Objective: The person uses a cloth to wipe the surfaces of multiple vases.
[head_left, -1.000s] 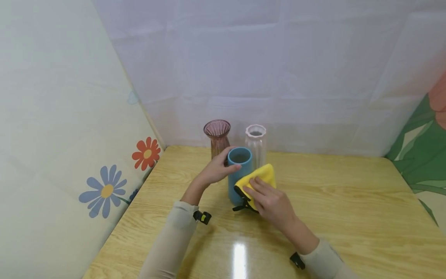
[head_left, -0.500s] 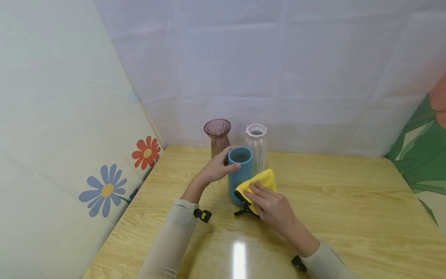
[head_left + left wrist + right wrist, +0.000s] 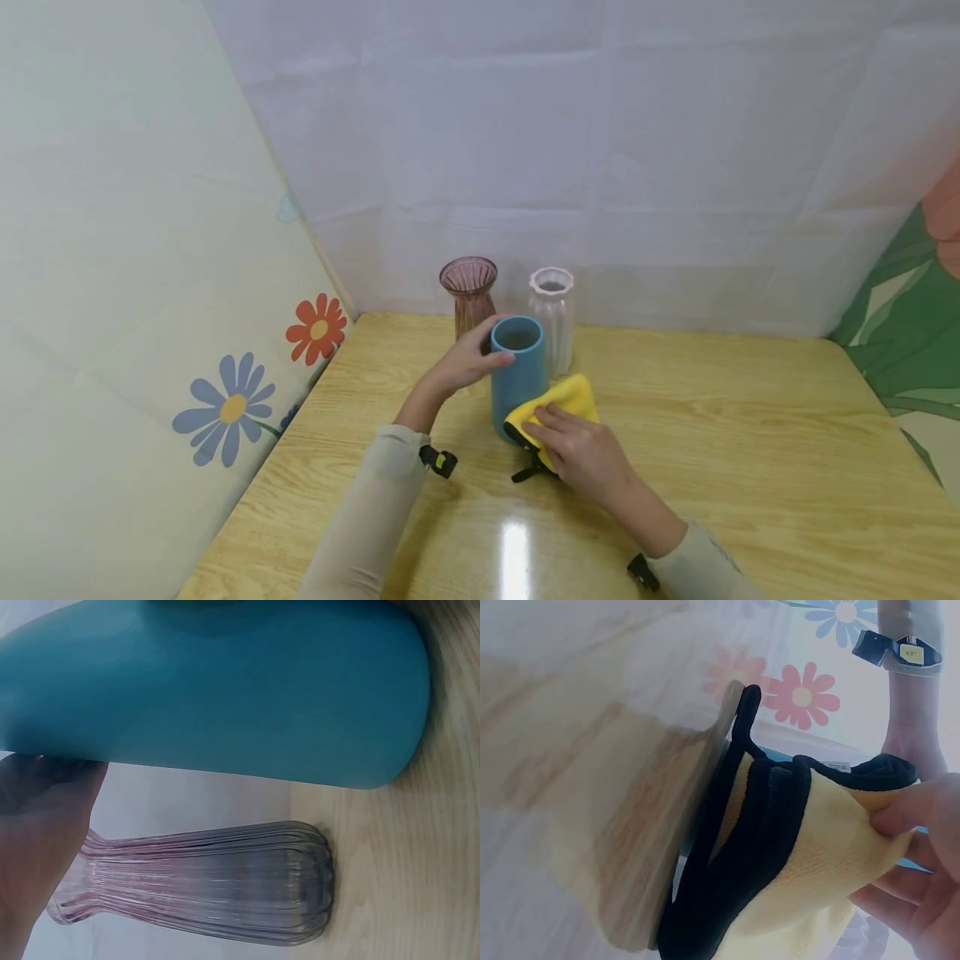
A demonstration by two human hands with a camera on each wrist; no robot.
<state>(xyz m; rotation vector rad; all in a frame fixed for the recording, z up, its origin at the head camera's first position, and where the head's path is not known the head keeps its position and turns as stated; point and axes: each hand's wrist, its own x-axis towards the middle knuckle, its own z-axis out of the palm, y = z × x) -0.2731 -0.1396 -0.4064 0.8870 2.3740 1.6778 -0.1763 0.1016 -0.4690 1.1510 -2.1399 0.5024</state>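
A blue cylindrical vase (image 3: 517, 379) stands upright on the wooden table. My left hand (image 3: 468, 360) grips it near the rim, thumb at the front and fingers round the far side. In my right hand (image 3: 585, 450) is a folded yellow cloth (image 3: 572, 397) with black edging, held against the vase's lower right side. The right wrist view shows thumb and fingers pinching the cloth (image 3: 817, 847), its black loop hanging free. Blue vase wall (image 3: 225, 690) fills the top of the left wrist view. The cloth hides part of the vase's base.
Behind the blue vase stand a purple ribbed glass vase (image 3: 470, 287) on the left and a white fluted vase (image 3: 553, 321) on the right. A pale backdrop (image 3: 480, 150) rises at the table's (image 3: 750, 433) far edge, and a flower-printed sheet (image 3: 135, 292) borders its left.
My right hand has slid the yellow cloth a little down the side of the blue vase, showing more of the white vase. My left hand keeps its grip, and the vase stays in place.
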